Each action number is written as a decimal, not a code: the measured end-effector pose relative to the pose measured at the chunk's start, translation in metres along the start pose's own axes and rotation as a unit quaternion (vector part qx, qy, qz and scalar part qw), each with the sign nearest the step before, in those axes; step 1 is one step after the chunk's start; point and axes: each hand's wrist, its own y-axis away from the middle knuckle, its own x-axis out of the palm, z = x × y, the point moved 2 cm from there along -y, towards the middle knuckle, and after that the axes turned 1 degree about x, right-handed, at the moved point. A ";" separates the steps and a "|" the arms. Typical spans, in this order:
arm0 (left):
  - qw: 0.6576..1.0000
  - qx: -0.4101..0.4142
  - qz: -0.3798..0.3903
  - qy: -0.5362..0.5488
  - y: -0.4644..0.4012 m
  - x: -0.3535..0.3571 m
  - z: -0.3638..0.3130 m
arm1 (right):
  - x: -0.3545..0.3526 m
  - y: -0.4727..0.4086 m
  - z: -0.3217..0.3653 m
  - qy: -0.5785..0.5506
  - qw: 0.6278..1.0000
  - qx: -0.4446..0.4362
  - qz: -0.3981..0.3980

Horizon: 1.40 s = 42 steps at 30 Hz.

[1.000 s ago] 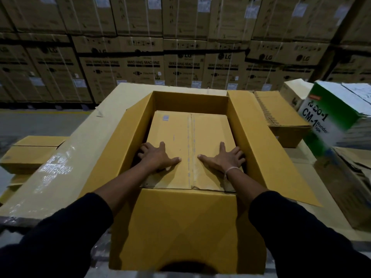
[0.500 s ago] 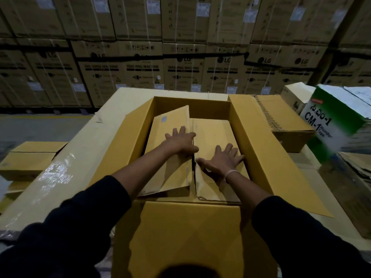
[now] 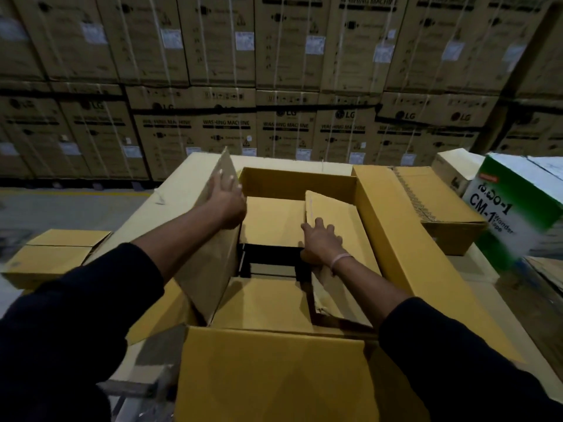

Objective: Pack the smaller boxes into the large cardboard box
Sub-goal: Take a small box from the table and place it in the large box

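Observation:
The large cardboard box (image 3: 274, 376) stands open in front of me, its long side flaps (image 3: 393, 239) folded outward. Inside it sits a smaller box with its top being opened. My left hand (image 3: 225, 202) grips that box's left flap (image 3: 207, 269) near its far end and holds it nearly upright. My right hand (image 3: 320, 245) holds the right flap (image 3: 338, 208), fingers on top and thumb under its inner edge, and the flap is slightly raised. Between them the two short inner flaps (image 3: 274, 220) show, with a dark gap (image 3: 268, 260) in the middle.
A closed small brown box (image 3: 58, 254) lies at the left on the wrapped surface. Another brown box (image 3: 438, 208) stands at the right, beside a green and white tape carton (image 3: 518, 208). A wall of stacked washing-machine cartons (image 3: 274, 86) fills the background.
Both hands lay flat on the closed top of the inner box. They have since pulled its two flaps apart; the left flap now stands up and the right one is lifting.

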 end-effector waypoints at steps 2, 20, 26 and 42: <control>0.999 0.016 0.051 -0.008 -0.012 0.016 -0.003 | -0.027 -0.003 -0.008 0.006 1.000 0.004 0.000; 0.998 0.044 -0.024 0.044 -0.129 0.063 -0.037 | -0.103 0.012 -0.117 0.462 0.883 0.086 0.020; 0.994 0.081 -0.038 0.065 -0.147 0.084 -0.072 | -0.061 -0.010 -0.118 0.459 0.888 0.031 0.005; 0.735 0.057 -0.005 0.676 -0.238 -0.004 0.051 | -0.063 -0.054 -0.116 0.197 0.978 0.027 -0.065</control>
